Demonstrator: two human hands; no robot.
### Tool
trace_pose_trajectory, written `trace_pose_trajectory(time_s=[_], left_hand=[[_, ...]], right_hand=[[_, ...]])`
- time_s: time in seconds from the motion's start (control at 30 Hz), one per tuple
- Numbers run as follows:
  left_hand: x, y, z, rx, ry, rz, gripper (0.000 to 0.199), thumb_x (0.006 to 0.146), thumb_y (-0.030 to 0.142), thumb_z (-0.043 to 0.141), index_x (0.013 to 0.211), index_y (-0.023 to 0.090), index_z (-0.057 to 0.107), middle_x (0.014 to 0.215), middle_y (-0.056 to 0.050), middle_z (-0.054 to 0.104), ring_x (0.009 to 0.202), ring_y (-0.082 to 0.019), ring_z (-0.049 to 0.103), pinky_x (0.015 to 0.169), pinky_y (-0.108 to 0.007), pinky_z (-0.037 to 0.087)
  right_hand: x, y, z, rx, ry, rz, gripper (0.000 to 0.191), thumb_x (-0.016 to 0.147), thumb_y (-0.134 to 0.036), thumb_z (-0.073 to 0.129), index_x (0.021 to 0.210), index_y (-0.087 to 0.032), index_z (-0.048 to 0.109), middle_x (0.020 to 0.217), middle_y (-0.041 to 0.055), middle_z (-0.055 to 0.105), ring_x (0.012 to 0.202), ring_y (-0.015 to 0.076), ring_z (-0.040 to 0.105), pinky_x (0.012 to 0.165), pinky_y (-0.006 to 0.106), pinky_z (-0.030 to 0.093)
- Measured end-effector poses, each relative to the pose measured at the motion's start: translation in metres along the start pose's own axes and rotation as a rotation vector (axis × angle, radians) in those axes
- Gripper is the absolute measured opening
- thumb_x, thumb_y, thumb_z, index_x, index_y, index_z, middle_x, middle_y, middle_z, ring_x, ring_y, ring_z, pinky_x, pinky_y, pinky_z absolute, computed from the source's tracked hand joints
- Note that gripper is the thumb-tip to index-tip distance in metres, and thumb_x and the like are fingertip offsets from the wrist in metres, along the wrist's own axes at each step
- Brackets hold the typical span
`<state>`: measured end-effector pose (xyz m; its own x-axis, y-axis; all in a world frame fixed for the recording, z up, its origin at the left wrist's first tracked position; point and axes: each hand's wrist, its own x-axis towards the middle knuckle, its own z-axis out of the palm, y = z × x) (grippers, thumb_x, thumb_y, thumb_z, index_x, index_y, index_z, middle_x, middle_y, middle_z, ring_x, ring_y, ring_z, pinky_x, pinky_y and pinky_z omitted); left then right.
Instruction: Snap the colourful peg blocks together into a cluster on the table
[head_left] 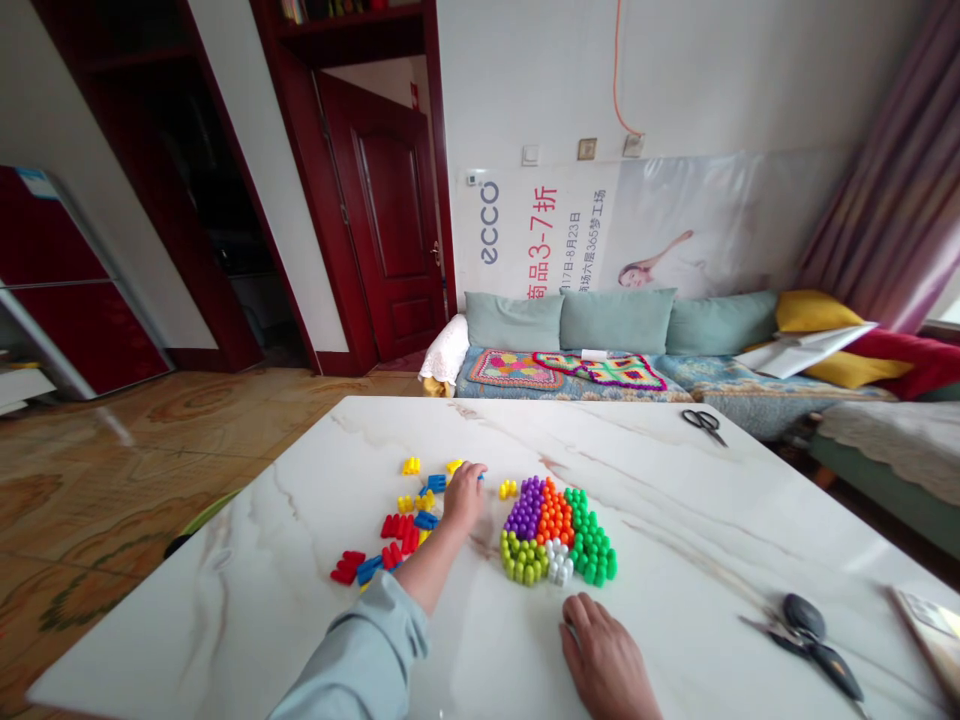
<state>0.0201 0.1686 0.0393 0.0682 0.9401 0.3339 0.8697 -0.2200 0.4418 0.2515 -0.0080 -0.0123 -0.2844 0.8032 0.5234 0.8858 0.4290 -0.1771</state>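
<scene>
My left hand (465,495) reaches over the loose pieces left of centre, its fingers bent down beside a blue piece and a yellow piece (454,466); what its fingertips hold, if anything, is too small to make out. Around it lie red pieces (349,567), blue pieces (436,484) and yellow pieces (411,466). My right hand (604,650) rests palm down on the white table (697,520), holding nothing. Just beyond it stand grouped purple pegs (523,512), orange pegs (556,512), green pegs (594,545), olive pegs (523,560) and white pegs (559,562), with a small yellow piece (508,489) at their left.
Black scissors (703,424) lie near the far right edge. Another black-handled tool (814,640) is at the near right, beside a phone-like object (930,620). Past the table is a sofa (615,325) with cushions.
</scene>
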Motion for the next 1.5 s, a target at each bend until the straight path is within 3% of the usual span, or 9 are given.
trace_pose_trajectory(time_s=[0.13, 0.27, 0.5, 0.6, 0.8, 1.0, 1.17, 1.37, 1.5], left_hand=[[-0.004, -0.03, -0.018, 0.062, -0.044, -0.025, 0.044, 0.078, -0.003, 0.043, 0.107, 0.02, 0.066, 0.112, -0.005, 0.063, 0.112, -0.019, 0.051, 0.101, -0.031, 0.038], [-0.004, -0.043, -0.02, 0.109, -0.126, -0.035, 0.032, 0.08, 0.008, 0.053, 0.107, 0.019, 0.068, 0.111, -0.007, 0.065, 0.109, -0.021, 0.055, 0.1, -0.032, 0.038], [-0.011, -0.035, -0.012, 0.152, -0.185, -0.059, 0.017, 0.079, 0.01, 0.054, 0.074, 0.017, 0.069, 0.109, -0.008, 0.065, 0.11, -0.022, 0.055, 0.097, -0.032, 0.04], [-0.013, -0.034, -0.015, 0.159, -0.175, -0.079, 0.012, 0.078, 0.016, 0.059, 0.087, 0.017, 0.067, 0.103, -0.008, 0.064, 0.107, -0.023, 0.056, 0.094, -0.032, 0.042], [-0.016, -0.036, -0.017, 0.135, -0.202, -0.078, 0.048, 0.074, 0.025, 0.066, 0.121, 0.02, 0.056, 0.12, -0.009, 0.059, 0.112, -0.022, 0.055, 0.096, -0.031, 0.041], [-0.024, -0.036, -0.013, 0.121, -0.243, -0.027, 0.039, 0.07, 0.018, 0.064, 0.109, 0.02, 0.063, 0.112, -0.008, 0.062, 0.106, -0.022, 0.058, 0.094, -0.031, 0.043], [-0.022, -0.035, -0.015, 0.132, -0.212, -0.066, 0.023, 0.078, 0.034, 0.063, 0.093, 0.016, 0.065, 0.096, -0.009, 0.065, 0.101, -0.024, 0.06, 0.091, -0.034, 0.044], [-0.01, -0.03, -0.013, 0.151, -0.2, -0.098, 0.029, 0.072, 0.042, 0.071, 0.081, 0.016, 0.065, 0.101, -0.011, 0.064, 0.093, -0.025, 0.063, 0.081, -0.033, 0.047], [0.001, -0.022, -0.001, 0.147, -0.198, -0.121, 0.035, 0.068, 0.042, 0.076, 0.086, 0.014, 0.065, 0.098, -0.011, 0.065, 0.095, -0.027, 0.063, 0.082, -0.033, 0.047]], right_hand=[[0.0, 0.0, 0.0, 0.002, -0.009, 0.006, 0.006, 0.089, -0.02, 0.044, 0.083, -0.024, 0.044, 0.074, -0.0008, 0.056, 0.063, 0.0145, 0.057, 0.057, 0.025, 0.041], [0.001, 0.0, 0.0, -0.001, -0.02, 0.01, 0.006, 0.089, -0.021, 0.044, 0.084, -0.024, 0.044, 0.074, -0.0006, 0.056, 0.063, 0.015, 0.058, 0.058, 0.025, 0.042], [0.001, 0.0, -0.001, -0.01, -0.012, 0.005, 0.006, 0.088, -0.021, 0.045, 0.083, -0.024, 0.045, 0.074, -0.0009, 0.056, 0.063, 0.0151, 0.058, 0.057, 0.025, 0.041], [0.0, 0.0, -0.001, -0.014, -0.013, 0.001, 0.005, 0.088, -0.021, 0.045, 0.084, -0.024, 0.045, 0.074, -0.0007, 0.057, 0.064, 0.0151, 0.058, 0.057, 0.025, 0.041], [-0.001, 0.001, 0.001, -0.019, -0.036, 0.005, 0.006, 0.088, -0.02, 0.044, 0.084, -0.024, 0.045, 0.075, -0.0002, 0.057, 0.064, 0.0153, 0.059, 0.058, 0.025, 0.042], [-0.001, 0.001, 0.001, -0.011, -0.045, 0.006, 0.006, 0.088, -0.02, 0.045, 0.084, -0.023, 0.045, 0.076, 0.0001, 0.057, 0.066, 0.0159, 0.059, 0.059, 0.026, 0.043], [0.0, 0.001, 0.001, -0.015, -0.041, 0.002, 0.006, 0.088, -0.019, 0.044, 0.085, -0.023, 0.045, 0.076, 0.0004, 0.057, 0.066, 0.0159, 0.059, 0.059, 0.026, 0.043], [-0.001, 0.001, 0.002, -0.008, -0.045, 0.016, 0.006, 0.088, -0.018, 0.044, 0.085, -0.023, 0.045, 0.076, 0.0002, 0.057, 0.066, 0.0155, 0.058, 0.06, 0.026, 0.041], [-0.001, 0.001, 0.003, -0.005, -0.06, 0.022, 0.007, 0.088, -0.017, 0.045, 0.085, -0.023, 0.044, 0.076, 0.0, 0.056, 0.066, 0.0156, 0.057, 0.06, 0.026, 0.041]])
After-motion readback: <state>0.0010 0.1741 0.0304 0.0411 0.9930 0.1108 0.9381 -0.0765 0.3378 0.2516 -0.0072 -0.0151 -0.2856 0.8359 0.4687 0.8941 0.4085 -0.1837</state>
